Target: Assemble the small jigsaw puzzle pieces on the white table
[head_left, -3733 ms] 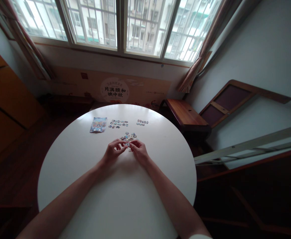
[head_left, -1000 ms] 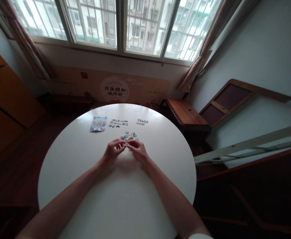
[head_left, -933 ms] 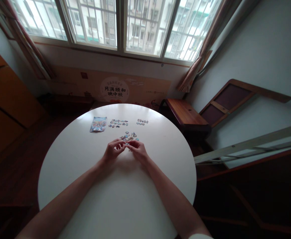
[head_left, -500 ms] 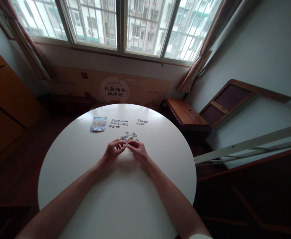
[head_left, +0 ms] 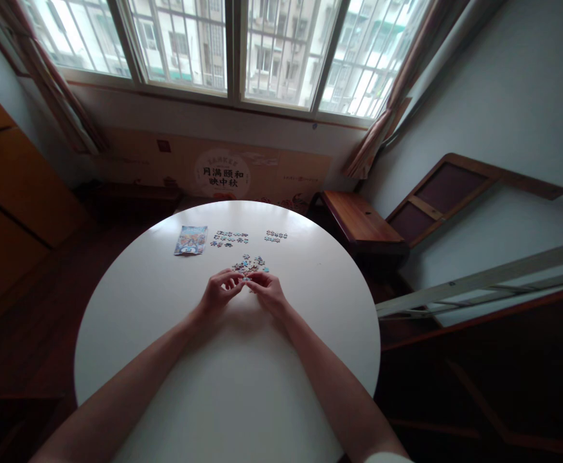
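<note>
My left hand [head_left: 220,287] and my right hand [head_left: 267,289] meet over the white round table [head_left: 204,392], fingertips pinched together on a small light-blue jigsaw puzzle piece [head_left: 247,279]. Just beyond the fingers lies a loose heap of jigsaw pieces [head_left: 252,263], partly hidden by my hands. Farther back, several pieces [head_left: 231,238] are laid out in rows on the left, and a smaller group of pieces [head_left: 276,236] lies in rows on the right. Left of the rows is a picture sheet [head_left: 191,240] in blue tones.
A wooden bench [head_left: 358,218] stands past the table's right edge. Behind the table, a printed cardboard panel [head_left: 291,170] leans under the barred window [head_left: 185,51]. An orange-brown cabinet [head_left: 16,206] is at the left, and a pale rail [head_left: 484,283] runs along the right.
</note>
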The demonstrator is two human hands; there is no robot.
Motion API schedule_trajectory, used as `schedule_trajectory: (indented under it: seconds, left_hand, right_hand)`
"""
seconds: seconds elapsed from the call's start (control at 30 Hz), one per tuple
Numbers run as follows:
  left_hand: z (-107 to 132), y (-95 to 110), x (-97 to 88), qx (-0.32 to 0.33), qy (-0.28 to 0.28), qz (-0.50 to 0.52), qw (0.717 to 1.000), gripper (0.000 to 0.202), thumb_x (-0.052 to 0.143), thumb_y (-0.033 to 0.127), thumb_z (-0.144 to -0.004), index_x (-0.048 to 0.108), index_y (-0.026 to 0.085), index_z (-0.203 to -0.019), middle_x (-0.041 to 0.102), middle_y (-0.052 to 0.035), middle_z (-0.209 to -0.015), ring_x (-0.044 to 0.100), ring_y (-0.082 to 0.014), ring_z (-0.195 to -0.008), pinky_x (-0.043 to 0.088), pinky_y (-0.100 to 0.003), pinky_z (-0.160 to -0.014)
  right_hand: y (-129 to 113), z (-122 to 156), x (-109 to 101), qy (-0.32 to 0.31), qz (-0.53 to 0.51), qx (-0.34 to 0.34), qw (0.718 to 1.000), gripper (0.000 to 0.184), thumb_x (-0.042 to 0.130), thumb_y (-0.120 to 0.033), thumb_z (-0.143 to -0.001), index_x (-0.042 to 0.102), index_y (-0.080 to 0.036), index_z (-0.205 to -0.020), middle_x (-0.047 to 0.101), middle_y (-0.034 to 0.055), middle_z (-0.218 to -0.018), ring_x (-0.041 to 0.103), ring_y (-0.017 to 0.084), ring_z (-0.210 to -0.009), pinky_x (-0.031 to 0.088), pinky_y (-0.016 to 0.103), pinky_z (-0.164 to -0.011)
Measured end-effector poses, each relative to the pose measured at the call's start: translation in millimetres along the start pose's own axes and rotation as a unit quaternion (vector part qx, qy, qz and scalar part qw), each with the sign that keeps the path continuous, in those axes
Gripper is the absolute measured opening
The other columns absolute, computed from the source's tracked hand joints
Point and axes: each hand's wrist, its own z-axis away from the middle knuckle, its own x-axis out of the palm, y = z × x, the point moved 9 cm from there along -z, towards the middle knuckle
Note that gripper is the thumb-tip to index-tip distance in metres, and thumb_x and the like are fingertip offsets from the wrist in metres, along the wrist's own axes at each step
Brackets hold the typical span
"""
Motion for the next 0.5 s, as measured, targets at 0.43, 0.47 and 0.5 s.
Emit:
schedule_trajectory:
  seconds: [0.43, 0.47, 0.5]
  left_hand:
    - [0.7, -1.6, 0.2, -0.009, 0.0, 0.0, 1.0, 0.013, 0.064, 0.026, -0.079, 0.068, 0.017, -0.086, 0.059, -0.0007, -0.069, 0.053, -0.0084, -0.054, 0.044, -0.02, -0.05]
    - [0.7, -1.7, 0.1, -0.01, 0.001, 0.0, 1.0, 0.012, 0.064, 0.026, -0.078, 0.068, 0.017, -0.086, 0.059, -0.0005, -0.068, 0.052, -0.0084, -0.054, 0.044, -0.02, -0.05]
    - [0.7, -1.7, 0.0, -0.01, 0.001, 0.001, 1.0, 0.012, 0.065, 0.025, -0.078, 0.068, 0.017, -0.086, 0.059, -0.0003, -0.068, 0.052, -0.0084, -0.054, 0.044, -0.02, -0.05]
  right_hand:
    - [-2.7, 0.3, 1.2, -0.008, 0.009, -0.01, 1.0, 0.028, 0.079, -0.033, -0.059, 0.069, -0.019, -0.081, 0.067, 0.0008, -0.074, 0.058, 0.012, -0.063, 0.046, 0.025, -0.058]
    - [-2.7, 0.5, 1.1, -0.008, 0.009, -0.009, 1.0, 0.029, 0.079, -0.033, -0.059, 0.068, -0.019, -0.081, 0.067, 0.0008, -0.074, 0.058, 0.012, -0.063, 0.046, 0.025, -0.058]
    - [-2.6, 0.6, 1.3, -0.008, 0.01, -0.008, 1.0, 0.029, 0.079, -0.033, -0.059, 0.068, -0.019, -0.082, 0.067, 0.0008, -0.074, 0.058, 0.012, -0.063, 0.046, 0.025, -0.058]
